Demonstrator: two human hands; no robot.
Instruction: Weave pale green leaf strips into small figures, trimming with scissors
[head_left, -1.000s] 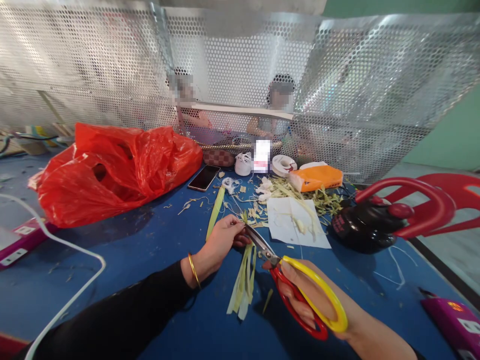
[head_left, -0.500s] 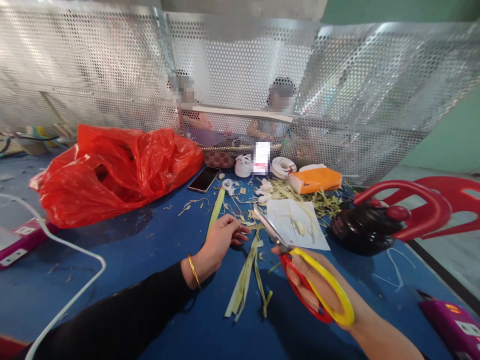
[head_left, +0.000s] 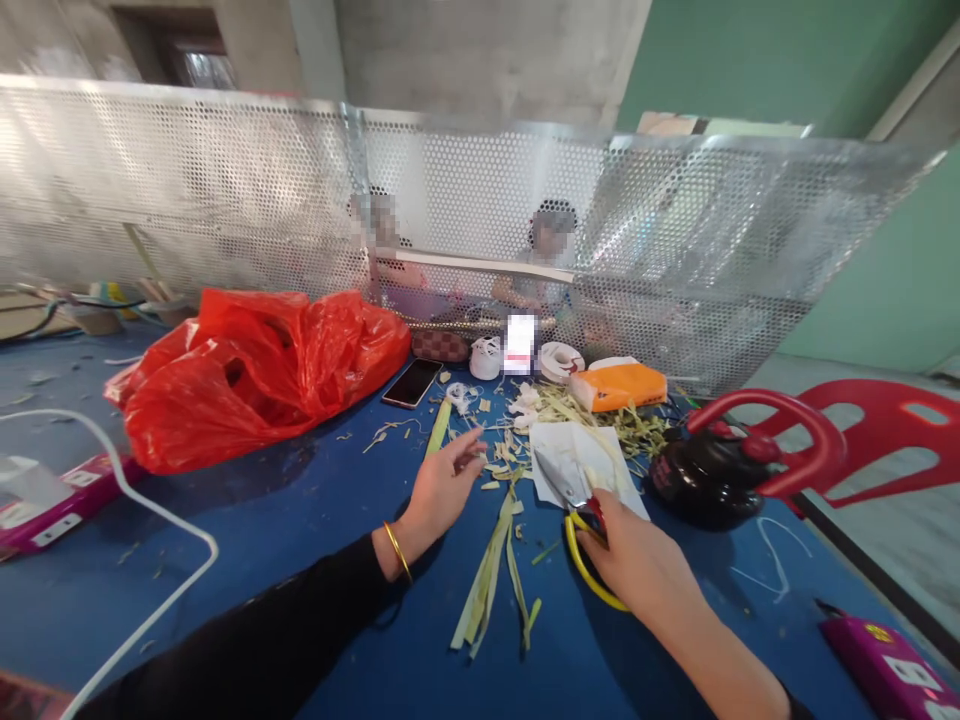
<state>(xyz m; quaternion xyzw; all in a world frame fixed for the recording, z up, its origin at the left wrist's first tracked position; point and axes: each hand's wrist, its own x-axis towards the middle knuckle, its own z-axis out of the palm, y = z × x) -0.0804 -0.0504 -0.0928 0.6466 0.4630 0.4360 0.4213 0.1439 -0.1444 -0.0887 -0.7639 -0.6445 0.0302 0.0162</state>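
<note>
My right hand (head_left: 637, 550) is closed around the red and yellow handles of a pair of scissors (head_left: 571, 488). The closed-looking blades lie low over a white sheet of paper (head_left: 551, 440), pointing away to the upper left. My left hand (head_left: 446, 485), with a gold bangle at the wrist, has its fingers apart and holds nothing visible. Just behind it lies a green folded leaf strip (head_left: 440, 425), its near end hidden by the hand. Between both hands a bundle of pale dried leaf strips (head_left: 487, 580) fans toward me on the blue table (head_left: 420, 660).
A red plastic bag (head_left: 262, 380) fills the left. A phone (head_left: 412, 383), a string ball (head_left: 486, 357), a tape roll (head_left: 561, 362), an orange tissue pack (head_left: 619, 385) and a dark kettle (head_left: 709, 475) stand behind. Power strips flank the table; a perforated metal screen (head_left: 480, 180) closes the back.
My right hand has turned over and lowered the scissors toward the white paper. My left hand has shifted slightly, fingers still apart. The view has tilted upward.
</note>
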